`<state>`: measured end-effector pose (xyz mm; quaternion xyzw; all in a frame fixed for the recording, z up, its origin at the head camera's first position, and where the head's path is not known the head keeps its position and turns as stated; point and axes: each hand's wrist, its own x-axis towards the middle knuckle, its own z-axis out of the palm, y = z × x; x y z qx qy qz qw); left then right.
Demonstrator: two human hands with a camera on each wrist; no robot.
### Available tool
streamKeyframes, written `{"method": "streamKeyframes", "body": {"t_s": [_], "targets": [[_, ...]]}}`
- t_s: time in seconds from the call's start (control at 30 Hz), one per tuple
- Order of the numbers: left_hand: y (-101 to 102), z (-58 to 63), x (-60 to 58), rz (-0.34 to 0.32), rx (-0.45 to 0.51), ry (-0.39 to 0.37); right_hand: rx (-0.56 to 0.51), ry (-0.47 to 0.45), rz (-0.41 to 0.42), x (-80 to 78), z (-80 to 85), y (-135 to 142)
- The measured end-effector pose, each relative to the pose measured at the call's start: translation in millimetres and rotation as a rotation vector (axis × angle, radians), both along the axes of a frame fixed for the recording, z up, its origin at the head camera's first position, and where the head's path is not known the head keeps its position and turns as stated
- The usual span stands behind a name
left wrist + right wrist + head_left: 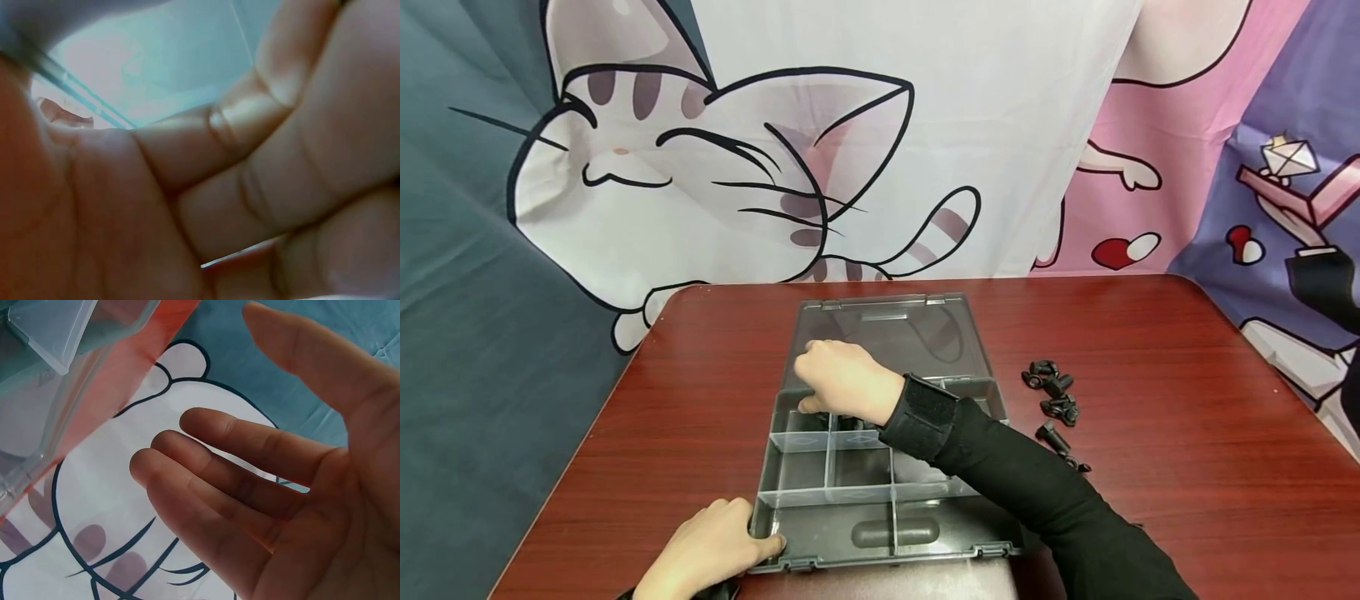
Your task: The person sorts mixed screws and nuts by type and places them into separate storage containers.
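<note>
A grey see-through compartment box (820, 533) lies with its lid (887, 333) folded back on the table. At its front left corner, my left hand (707, 542) grips the wall, thumb over the rim and fingers along the outer side. My right hand (846, 379) hovers over the back left compartments, and its black sleeve crosses the right half of the box. In the right wrist view, that hand's fingers (212, 469) are loosely extended and hold nothing. Small dark parts (850, 423) sit in a back compartment, partly hidden beneath the right hand.
Several black bolts and fittings (1060, 408) lie in a loose row on the red-brown table (1187, 417), right of the box. Behind the table hangs a cloth (1015, 125) printed with cartoon cats.
</note>
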<state>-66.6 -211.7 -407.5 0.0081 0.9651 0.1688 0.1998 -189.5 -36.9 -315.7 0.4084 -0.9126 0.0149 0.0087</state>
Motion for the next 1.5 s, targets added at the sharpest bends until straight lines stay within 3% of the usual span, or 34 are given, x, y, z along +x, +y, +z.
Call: {"method": "streamKeyframes", "body": {"t_s": [0.57, 1.13, 1.5], "targets": [[0, -0.7, -0.6, -0.014, -0.007, 0.020, -0.017, 0.023, -0.006, -4.8, -1.4, 21], [0, -3.8, 1.5, -0.012, -0.021, 0.079, -0.038, -0.054, -0.108, -16.5, -4.3, 60], [0, -2.1, 1.1, -0.009, -0.019, 0.058, -0.059, -0.053, -0.182, -27.2, -9.4, 92]]}}
